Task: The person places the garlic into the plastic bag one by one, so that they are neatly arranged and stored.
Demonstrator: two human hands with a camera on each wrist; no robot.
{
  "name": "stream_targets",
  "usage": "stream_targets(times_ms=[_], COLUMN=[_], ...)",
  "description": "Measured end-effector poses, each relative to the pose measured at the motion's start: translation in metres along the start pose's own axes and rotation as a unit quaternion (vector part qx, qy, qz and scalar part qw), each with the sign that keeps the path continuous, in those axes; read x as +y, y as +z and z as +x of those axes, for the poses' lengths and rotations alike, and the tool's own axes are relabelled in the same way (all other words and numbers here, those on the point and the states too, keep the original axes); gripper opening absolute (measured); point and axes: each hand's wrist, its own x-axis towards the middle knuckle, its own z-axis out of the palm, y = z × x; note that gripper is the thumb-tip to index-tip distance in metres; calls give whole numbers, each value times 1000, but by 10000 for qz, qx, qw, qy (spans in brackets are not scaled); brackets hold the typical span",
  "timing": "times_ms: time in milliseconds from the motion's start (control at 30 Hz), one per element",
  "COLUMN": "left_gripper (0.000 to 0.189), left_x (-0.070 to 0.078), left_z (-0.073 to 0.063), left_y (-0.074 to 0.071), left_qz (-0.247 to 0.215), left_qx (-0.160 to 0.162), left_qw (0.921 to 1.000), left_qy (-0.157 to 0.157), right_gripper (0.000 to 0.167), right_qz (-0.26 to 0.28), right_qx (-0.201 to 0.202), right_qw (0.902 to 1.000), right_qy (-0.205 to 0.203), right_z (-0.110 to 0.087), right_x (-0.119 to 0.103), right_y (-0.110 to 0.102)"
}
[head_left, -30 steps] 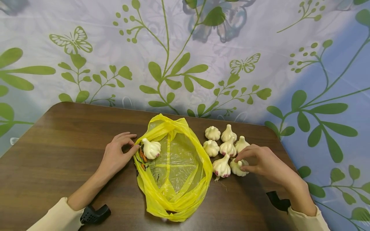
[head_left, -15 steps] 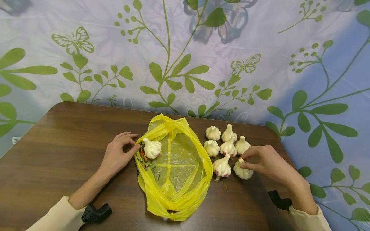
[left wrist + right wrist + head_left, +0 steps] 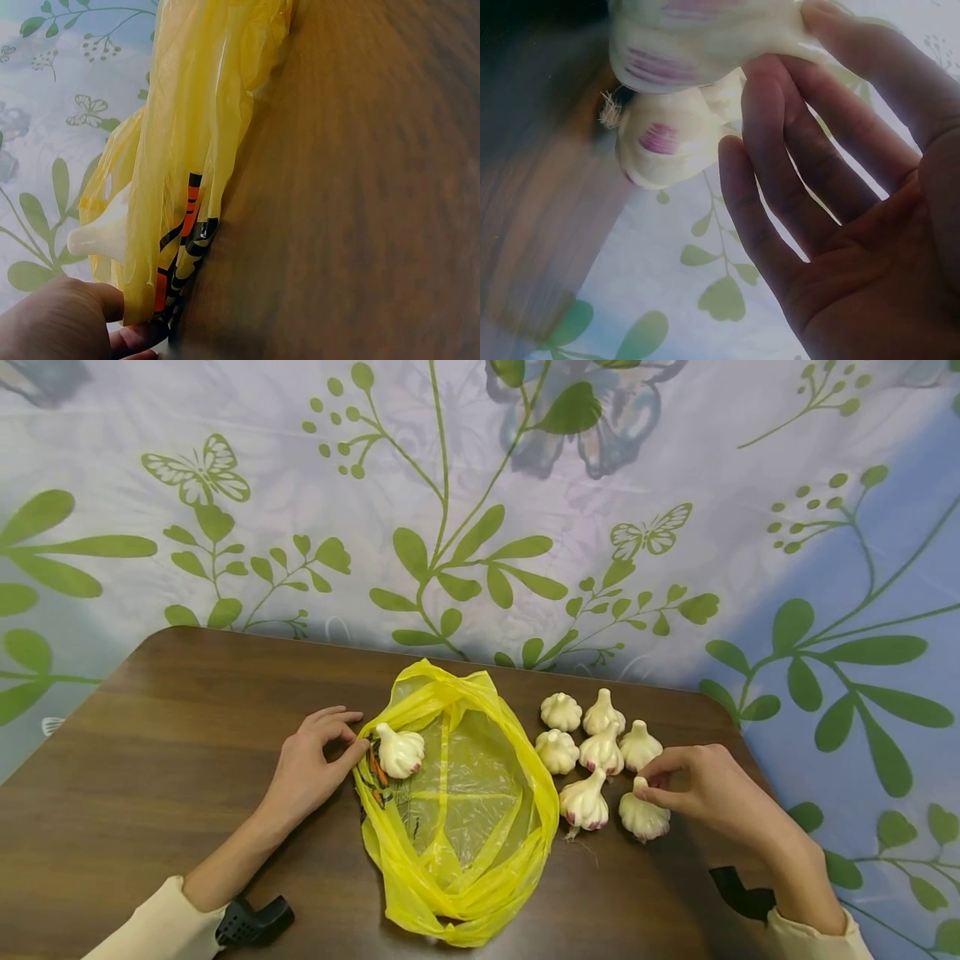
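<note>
My left hand [image 3: 311, 768] pinches the left rim of a yellow plastic bag [image 3: 525, 852] between thumb and fingers; the left wrist view shows the thumb on the film near a black and orange print. The bag lies with its mouth spread wide, and one white garlic bulb [image 3: 401, 752] sits inside by that rim. On the right, my right hand [image 3: 708, 789] pinches the stem of another garlic bulb [image 3: 645, 814] between thumb and fingertips. Purple streaks mark this held bulb [image 3: 667, 45] in the right wrist view.
Several more garlic bulbs [image 3: 600, 747] stand grouped between the bag and my right hand. Everything rests on a brown wooden table [image 3: 225, 693]. Behind its far edge hangs a cloth [image 3: 285, 460] printed with leaves and butterflies.
My right hand has closed its fingertips on the stem of the nearest right garlic bulb and shifted it slightly right, away from the group. The left hand keeps its hold on the bag.
</note>
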Motion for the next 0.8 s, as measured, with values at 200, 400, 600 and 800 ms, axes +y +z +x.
stream_targets(times_ms=[200,400,600,800], left_gripper=[17,15,13,12], left_x=[3,3,1,-2], left_z=[2,3,0,1], left_y=[-1,6,11,0], left_qz=[7,-113,-164,0], left_qx=[44,9,-85,-91], left_qw=[10000,9999,9997,9999], left_qy=[42,-46,-154,-95], right_gripper=[14,15,17,18], right_qz=[-27,-163,-335,-312], right_qx=[134,244,402,517], right_qw=[9999,9996,9986,9981], right_qy=[21,37,-42,-156], right_z=[-1,-2,-7,-4], right_x=[0,1,-1,-5], right_y=[2,-8,-15,-11])
